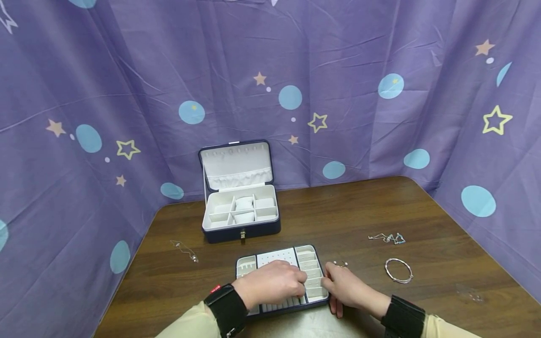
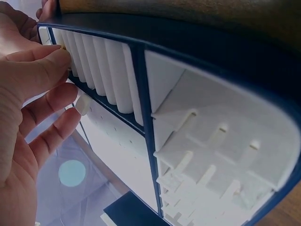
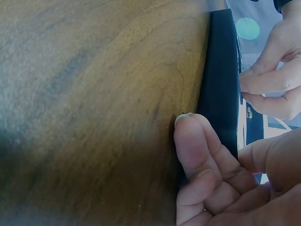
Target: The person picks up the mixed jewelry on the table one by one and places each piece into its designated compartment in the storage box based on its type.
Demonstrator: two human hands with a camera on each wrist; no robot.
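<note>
A navy jewelry tray (image 1: 313, 265) with white compartments lies near the table's front edge. My left hand (image 1: 274, 281) is over its middle, thumb and forefinger pinching a small gold-coloured piece (image 2: 63, 47), mostly hidden by the fingertips, at the padded ring rolls (image 2: 101, 66). The other left fingers are spread over the dotted white earring panel (image 2: 117, 136). At the tray's right end, my right hand (image 1: 348, 287) grips the edge, thumb by the rim and curled fingers (image 3: 193, 141) low against the outer side. Just behind that hand lie small earrings (image 1: 340, 264).
An open navy jewelry box (image 1: 241, 230) with white compartments stands behind the tray. A thin necklace (image 1: 185, 251) lies to the left. Rightward are a necklace with a blue pendant (image 1: 388, 238), a silver bangle (image 1: 399, 271) and a small clear bag (image 1: 469, 293). A purple curtain (image 1: 338, 94) surrounds the table.
</note>
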